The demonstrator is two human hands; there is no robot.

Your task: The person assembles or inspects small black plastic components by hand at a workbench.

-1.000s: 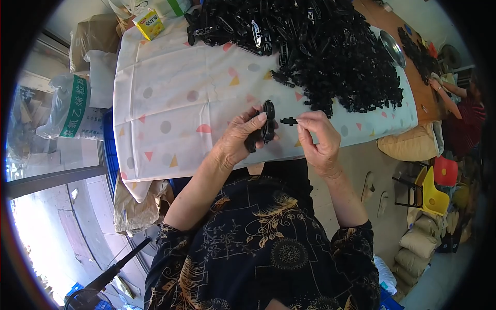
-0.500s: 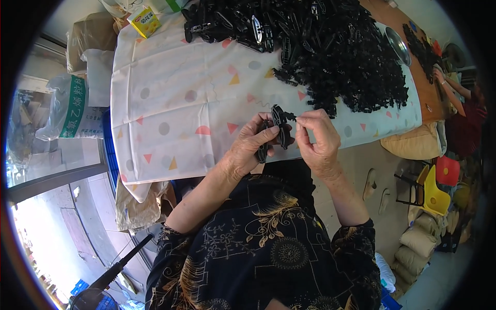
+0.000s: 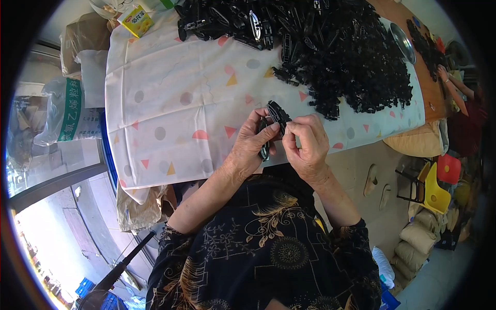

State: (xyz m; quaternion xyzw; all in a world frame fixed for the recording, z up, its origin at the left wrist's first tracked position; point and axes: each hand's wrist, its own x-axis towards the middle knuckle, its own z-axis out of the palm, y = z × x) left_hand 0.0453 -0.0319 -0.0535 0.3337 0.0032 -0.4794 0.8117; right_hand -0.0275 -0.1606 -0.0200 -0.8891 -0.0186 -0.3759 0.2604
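Note:
My left hand point(image 3: 247, 147) is closed around black oval plastic parts above the table's near edge. One oval part point(image 3: 276, 111) stands up past its fingertips, and another point(image 3: 264, 149) hangs below the thumb. Pinched together, the fingers of my right hand point(image 3: 310, 150) press against the side of the upper part. Whatever sits between those fingertips is hidden now. Beyond my hands lies a heap of small black plastic pieces point(image 3: 361, 82), and larger black oval parts point(image 3: 222, 20) are piled at the far side.
A white patterned tablecloth point(image 3: 170, 98) covers the table. On it stand a yellow box point(image 3: 136, 21) at far left and a round metal dish point(image 3: 402, 44) at right. Another person's hand point(image 3: 443, 73) works at a brown table. Slippers point(image 3: 370, 181) and a yellow chair point(image 3: 435, 188) are at right.
My right hand has moved left, bringing a small black piece against the oval part in my left hand. The upper oval part has turned slightly. The view has shifted a little.

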